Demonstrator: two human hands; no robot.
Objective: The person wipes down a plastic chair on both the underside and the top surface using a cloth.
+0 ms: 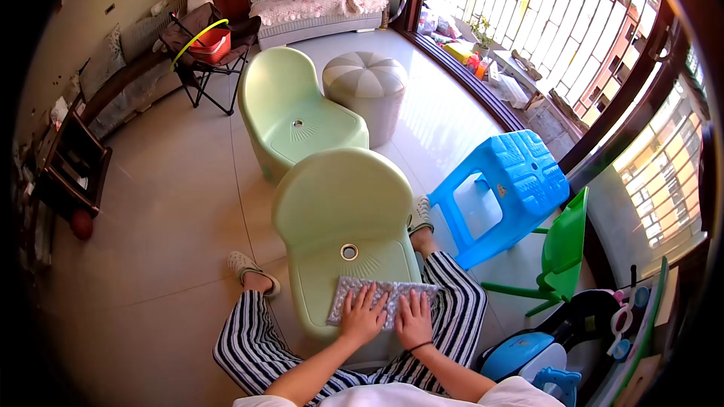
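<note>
A flat rectangular piece with a mottled grey-and-white surface [339, 306] lies across the front of a pale green plastic chair's seat [313, 286]. Whether it is cloth or bubble wrap I cannot tell. My left hand [363, 315] rests flat on its middle, fingers spread and pointing away from me. Just to the right, my right hand [413, 321] lies palm down on the same piece, its fingers slightly apart. A dark band circles the right wrist. The piece's right end reaches past the seat edge over my striped trouser leg [458, 309].
Behind the near chair stand a second pale green chair [302, 136] and a round grey pouffe [365, 83]. A blue stool [520, 173] and a green chair [566, 249] are on the right. A folding chair [197, 22] holds a red basket [211, 47].
</note>
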